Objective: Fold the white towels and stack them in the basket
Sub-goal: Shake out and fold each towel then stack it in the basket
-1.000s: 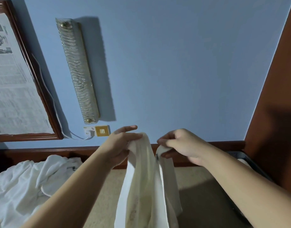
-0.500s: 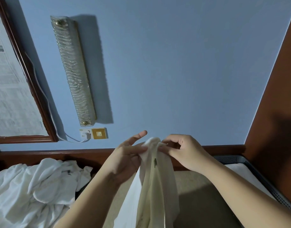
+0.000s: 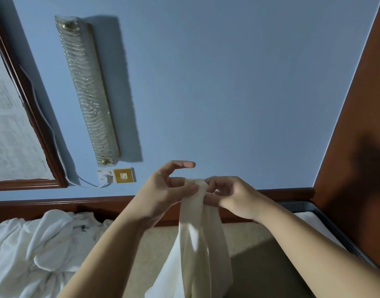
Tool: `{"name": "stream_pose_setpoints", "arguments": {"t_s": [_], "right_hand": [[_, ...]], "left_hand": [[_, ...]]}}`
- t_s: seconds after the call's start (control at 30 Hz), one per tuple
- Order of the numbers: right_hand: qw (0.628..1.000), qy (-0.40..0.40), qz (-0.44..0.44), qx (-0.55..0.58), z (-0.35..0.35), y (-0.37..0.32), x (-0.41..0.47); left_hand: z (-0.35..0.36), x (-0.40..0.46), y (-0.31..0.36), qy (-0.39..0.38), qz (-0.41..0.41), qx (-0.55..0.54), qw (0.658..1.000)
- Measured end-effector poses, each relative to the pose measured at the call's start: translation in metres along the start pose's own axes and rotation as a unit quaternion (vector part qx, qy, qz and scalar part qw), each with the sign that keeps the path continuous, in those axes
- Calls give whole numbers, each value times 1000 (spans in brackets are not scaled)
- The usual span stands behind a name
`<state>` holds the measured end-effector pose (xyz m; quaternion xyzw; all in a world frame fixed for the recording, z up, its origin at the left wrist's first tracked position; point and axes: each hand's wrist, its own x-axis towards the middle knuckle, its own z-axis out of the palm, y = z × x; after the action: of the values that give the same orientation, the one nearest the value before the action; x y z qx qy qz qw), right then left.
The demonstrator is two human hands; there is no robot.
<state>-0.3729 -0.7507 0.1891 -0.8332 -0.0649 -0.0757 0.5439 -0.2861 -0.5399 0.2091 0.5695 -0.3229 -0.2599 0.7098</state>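
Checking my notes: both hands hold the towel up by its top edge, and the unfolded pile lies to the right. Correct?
Not quite. In the head view the unfolded pile lies to the left. Both hands, left hand and right hand, do hold the towel up by its top edge.

Dim, bluish light; lamp threw hard shadow to its right on wall. Wide-angle bend at edges, slight softness.

Towel heap crowds left; basket lines right; beige surface between
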Motion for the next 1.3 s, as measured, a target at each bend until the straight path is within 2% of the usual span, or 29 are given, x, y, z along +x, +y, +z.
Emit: {"name": "stream_pose_setpoints", "arguments": {"t_s": [0.1, 0.17, 0.3, 0.37, 0.43, 0.53, 0.63, 0.7, 0.8, 0.83, 0.9, 1.0, 1.07, 1.17, 1.3], "right_hand": [[1000, 22, 7, 4, 1, -1, 0], [999, 32, 12, 5, 0, -3, 0], [995, 85, 21, -43, 2, -4, 1], [992, 120, 11, -34, 4, 0, 3], [991, 130, 5, -23, 5, 1, 4], [992, 122, 9, -26, 9, 1, 3], [990, 135, 10, -28, 11, 3, 3], [989, 142, 12, -33, 10, 3, 3], [990, 131, 13, -48, 11, 3, 2], [991, 127, 14, -51, 12, 3, 3], [991, 123, 13, -47, 13, 3, 3], [993, 116, 12, -32, 13, 4, 1], [994, 110, 18, -20, 12, 5, -2], [994, 105, 23, -7, 11, 6, -6], [994, 107, 29, 12, 11, 7, -10]], "left_hand": [[-6, 2, 7, 5, 34, 136, 990], [-10, 3, 7, 21, 46, 179, 983], [-12, 0, -5, 104, 43, 154, 982], [-6, -5, -20, 162, 30, 110, 980], [-2, -11, -38, 184, 7, 48, 982], [1, -22, -62, 182, -24, -59, 981], [6, -32, -74, 182, -76, -165, 967], [9, -37, -74, 164, -100, -148, 970], [10, -36, -67, 124, -124, -32, 984], [9, -34, -65, 122, -141, -31, 982], [5, -29, -61, 120, -193, -89, 970], [-1, -31, -57, 60, -279, -179, 942], [-3, -34, -58, 39, -309, -231, 922], [-4, -32, -60, 53, -304, -257, 916], [4, -28, -62, 44, -194, -216, 956]]}}
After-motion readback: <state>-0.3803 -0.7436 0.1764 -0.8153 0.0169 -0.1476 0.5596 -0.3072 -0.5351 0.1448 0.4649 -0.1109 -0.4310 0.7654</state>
